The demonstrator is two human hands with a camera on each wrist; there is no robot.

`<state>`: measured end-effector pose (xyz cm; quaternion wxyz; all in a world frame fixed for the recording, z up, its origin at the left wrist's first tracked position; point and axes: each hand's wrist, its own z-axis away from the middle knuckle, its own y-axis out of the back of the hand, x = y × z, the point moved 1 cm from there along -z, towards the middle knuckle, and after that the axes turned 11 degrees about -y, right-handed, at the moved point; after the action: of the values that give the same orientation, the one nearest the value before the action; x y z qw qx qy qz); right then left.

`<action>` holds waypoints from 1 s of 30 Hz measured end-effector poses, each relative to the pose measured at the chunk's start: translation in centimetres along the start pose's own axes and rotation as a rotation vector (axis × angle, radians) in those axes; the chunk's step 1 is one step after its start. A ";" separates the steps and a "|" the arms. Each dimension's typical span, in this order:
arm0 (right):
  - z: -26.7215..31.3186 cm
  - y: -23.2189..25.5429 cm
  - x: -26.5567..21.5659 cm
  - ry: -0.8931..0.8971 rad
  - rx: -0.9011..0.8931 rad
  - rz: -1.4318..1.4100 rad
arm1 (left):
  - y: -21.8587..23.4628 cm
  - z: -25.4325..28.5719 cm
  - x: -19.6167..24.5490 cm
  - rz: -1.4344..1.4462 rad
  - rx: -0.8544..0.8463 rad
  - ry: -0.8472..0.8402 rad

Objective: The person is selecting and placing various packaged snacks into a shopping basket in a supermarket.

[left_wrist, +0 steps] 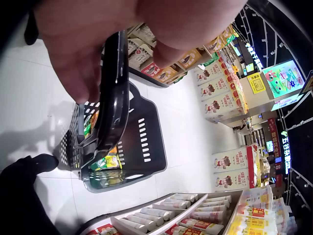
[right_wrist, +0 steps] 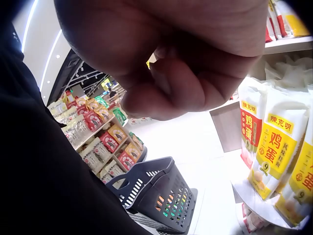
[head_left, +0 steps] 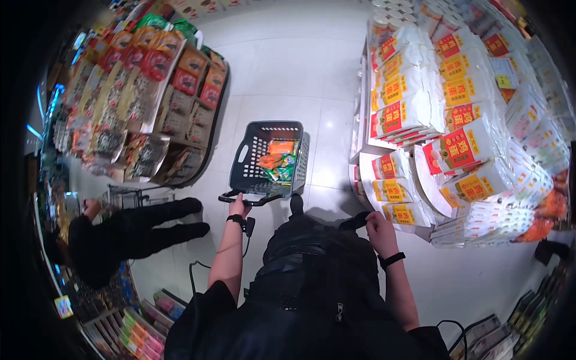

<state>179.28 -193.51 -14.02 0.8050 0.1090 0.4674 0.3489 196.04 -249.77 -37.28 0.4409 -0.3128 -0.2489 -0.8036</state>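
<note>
A dark grey plastic shopping basket (head_left: 241, 174) stands low over the floor ahead of my legs, its sides pierced with holes. My left hand (head_left: 239, 207) grips its black handle (left_wrist: 117, 88), thumb and fingers wrapped around the bar. Inside lie an orange packet (head_left: 281, 147) and green packets (head_left: 278, 173). Down at my right side hangs my right hand (head_left: 381, 233), its fingers loosely curled with nothing in them. Nearest to it are white bags of noodles with yellow and red labels (right_wrist: 275, 147), standing on a rounded shelf apart from the fingers.
Stacked noodle packs (head_left: 459, 150) fill the display on the right. To the left, a rounded stand (head_left: 213, 132) carries bagged dry goods. Another person in black (head_left: 126, 237) stands at left beside a wire cart (head_left: 135, 195). Pale tiled floor (head_left: 273, 66) runs between the displays.
</note>
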 end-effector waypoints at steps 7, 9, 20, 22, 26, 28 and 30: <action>2.0 -12.5 -9.0 0.001 -0.002 0.007 | -0.5 -4.5 -2.9 -0.041 0.016 -0.088; 2.3 -14.3 -12.1 0.104 -0.189 0.101 | 0.1 -5.3 -3.4 -0.152 -0.134 -0.089; 0.6 -19.1 -17.3 0.041 -0.183 0.316 | -1.4 -10.0 0.0 -0.101 -0.230 -0.057; -0.4 -19.7 -17.7 0.054 -0.227 0.297 | -2.1 -10.5 1.0 -0.137 -0.249 -0.032; -2.8 -21.7 -18.7 0.184 -0.306 0.410 | -3.9 -11.2 2.8 -0.108 -0.286 -0.037; -4.1 -22.3 -20.2 0.172 -0.355 0.467 | -5.5 -10.0 4.9 -0.178 -0.242 -0.088; -5.3 -22.7 -21.0 0.184 -0.393 0.484 | -6.4 -11.0 5.2 -0.214 -0.232 -0.088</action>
<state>178.62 -224.86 -14.10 0.6588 0.0274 0.4225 0.6220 185.23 -256.98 -41.83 0.3027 -0.3683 -0.2056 -0.8547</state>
